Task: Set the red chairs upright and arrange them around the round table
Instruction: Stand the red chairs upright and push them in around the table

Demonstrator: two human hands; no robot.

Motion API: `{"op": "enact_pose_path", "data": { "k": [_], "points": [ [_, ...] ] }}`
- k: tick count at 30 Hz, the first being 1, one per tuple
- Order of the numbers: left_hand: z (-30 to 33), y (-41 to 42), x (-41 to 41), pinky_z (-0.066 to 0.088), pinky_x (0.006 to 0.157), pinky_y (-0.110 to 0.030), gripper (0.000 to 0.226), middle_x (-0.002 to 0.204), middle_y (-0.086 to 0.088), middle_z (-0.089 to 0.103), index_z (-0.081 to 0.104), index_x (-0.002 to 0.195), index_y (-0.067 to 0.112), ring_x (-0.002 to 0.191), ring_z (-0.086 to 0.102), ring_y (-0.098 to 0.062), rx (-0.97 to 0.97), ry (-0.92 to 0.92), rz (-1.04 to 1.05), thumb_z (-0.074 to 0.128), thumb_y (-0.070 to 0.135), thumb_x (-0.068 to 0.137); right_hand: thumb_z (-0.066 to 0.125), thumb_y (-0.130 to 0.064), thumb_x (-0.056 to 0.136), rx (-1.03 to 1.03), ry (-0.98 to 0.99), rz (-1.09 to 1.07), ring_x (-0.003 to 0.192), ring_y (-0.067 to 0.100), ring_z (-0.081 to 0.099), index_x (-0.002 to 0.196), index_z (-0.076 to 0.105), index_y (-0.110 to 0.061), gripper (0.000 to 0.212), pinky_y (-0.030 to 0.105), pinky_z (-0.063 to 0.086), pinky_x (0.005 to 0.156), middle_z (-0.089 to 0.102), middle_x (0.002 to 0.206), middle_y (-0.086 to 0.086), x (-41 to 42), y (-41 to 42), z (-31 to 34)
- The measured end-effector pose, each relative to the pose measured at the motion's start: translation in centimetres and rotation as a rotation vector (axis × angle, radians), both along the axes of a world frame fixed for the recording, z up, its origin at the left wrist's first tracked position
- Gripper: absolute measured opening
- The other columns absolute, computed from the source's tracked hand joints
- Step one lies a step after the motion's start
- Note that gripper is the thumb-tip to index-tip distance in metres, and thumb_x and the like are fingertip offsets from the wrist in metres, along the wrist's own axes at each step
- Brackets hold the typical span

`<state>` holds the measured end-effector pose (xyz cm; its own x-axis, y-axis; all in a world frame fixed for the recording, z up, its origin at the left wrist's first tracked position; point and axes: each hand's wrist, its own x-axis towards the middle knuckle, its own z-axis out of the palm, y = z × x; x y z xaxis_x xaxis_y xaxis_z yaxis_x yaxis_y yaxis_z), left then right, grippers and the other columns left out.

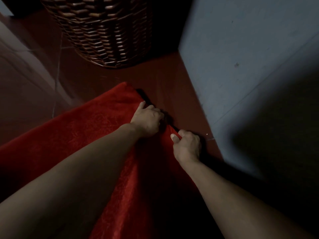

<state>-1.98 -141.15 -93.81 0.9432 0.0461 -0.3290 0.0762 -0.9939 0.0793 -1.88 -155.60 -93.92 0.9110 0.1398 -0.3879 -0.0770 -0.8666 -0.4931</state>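
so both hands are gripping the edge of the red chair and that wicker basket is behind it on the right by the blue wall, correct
Not quite. In the head view both hands, left and right, grip the red chair, but the wicker basket stands beyond it on the left; the blue wall is on the right.

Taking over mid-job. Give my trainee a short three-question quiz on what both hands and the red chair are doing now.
1. True or false: both hands grip the red chair.
2. What stands beyond the chair: A wicker basket, B ladder, C bucket?
3. Which hand is nearer the grey wall?

Key:
1. True: the left hand and right hand each have a grip on its red edge.
2. A, the wicker basket.
3. The right hand.
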Motion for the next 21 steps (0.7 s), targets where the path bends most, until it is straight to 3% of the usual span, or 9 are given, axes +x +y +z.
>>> {"op": "enact_pose_path", "data": {
  "k": [4,10,12,15,17,19,21],
  "points": [
    [0.2,-0.5,-0.5,0.011,0.114,-0.042,0.028,0.122,0.005,0.055,0.057,0.119,0.021,0.123,0.042,-0.015,0.006,-0.106,0.031,0.044,0.020,0.094,0.057,-0.034,0.094,0.008,-0.048,0.002,0.101,0.026,0.061,0.105,0.066,-0.011,0.027,0.027,0.045,0.081,0.067,0.106,0.011,-0.2,-0.3,0.4],
    [1.3,-0.2,-0.7,0.020,0.105,-0.033,0.026,0.117,0.003,0.059,0.059,0.115,0.021,0.114,0.048,-0.016,-0.016,-0.242,0.057,0.047,0.020,0.092,0.055,-0.035,0.095,0.042,-0.104,0.068,0.107,0.027,0.060,0.114,0.064,-0.013,0.030,0.031,0.045,0.087,0.066,0.110,0.010,-0.4,-0.8,1.9],
    [2.3,0.4,-0.6,0.023,0.100,-0.030,0.024,0.116,0.003,0.060,0.060,0.113,0.021,0.112,0.049,-0.016,-0.018,-0.292,0.067,0.049,0.019,0.091,0.055,-0.035,0.095,0.144,-0.033,0.082,0.110,0.026,0.059,0.117,0.062,-0.013,0.032,0.031,0.046,0.089,0.064,0.116,0.008,0.2,-0.9,2.4],
    [4.0,1.2,-0.6,0.026,0.096,-0.029,0.025,0.116,0.001,0.061,0.061,0.112,0.021,0.111,0.052,-0.018,0.025,-0.281,0.051,0.051,0.021,0.089,0.062,-0.041,0.089,0.203,0.308,0.145,0.119,0.023,0.053,0.130,0.049,-0.014,0.051,0.030,0.043,0.097,0.054,0.132,0.004,1.3,-0.3,3.3],
    [4.5,0.9,-1.0,0.027,0.094,-0.030,0.026,0.114,0.000,0.062,0.061,0.112,0.021,0.110,0.053,-0.020,0.072,-0.264,0.001,0.051,0.023,0.088,0.071,-0.040,0.081,0.199,0.476,0.165,0.108,0.019,0.056,0.120,0.054,-0.012,0.051,0.026,0.044,0.091,0.057,0.125,0.003,1.3,-0.2,3.6],
    [4.9,0.9,-1.6,0.026,0.094,-0.031,0.025,0.112,0.000,0.061,0.061,0.112,0.022,0.111,0.052,-0.019,0.065,-0.277,-0.030,0.051,0.024,0.088,0.076,-0.040,0.077,0.214,0.472,0.152,0.094,0.018,0.061,0.102,0.058,-0.011,0.043,0.027,0.049,0.081,0.063,0.109,0.003,0.8,0.1,3.5],
    [5.2,1.0,-2.6,0.022,0.096,-0.032,0.025,0.115,0.003,0.060,0.061,0.112,0.023,0.115,0.049,-0.017,-0.014,-0.295,0.013,0.053,0.022,0.089,0.078,-0.043,0.074,0.206,0.417,0.144,0.097,0.024,0.064,0.109,0.061,-0.007,0.052,0.032,0.052,0.084,0.066,0.109,0.008,0.3,0.1,3.1]
  ]
}}
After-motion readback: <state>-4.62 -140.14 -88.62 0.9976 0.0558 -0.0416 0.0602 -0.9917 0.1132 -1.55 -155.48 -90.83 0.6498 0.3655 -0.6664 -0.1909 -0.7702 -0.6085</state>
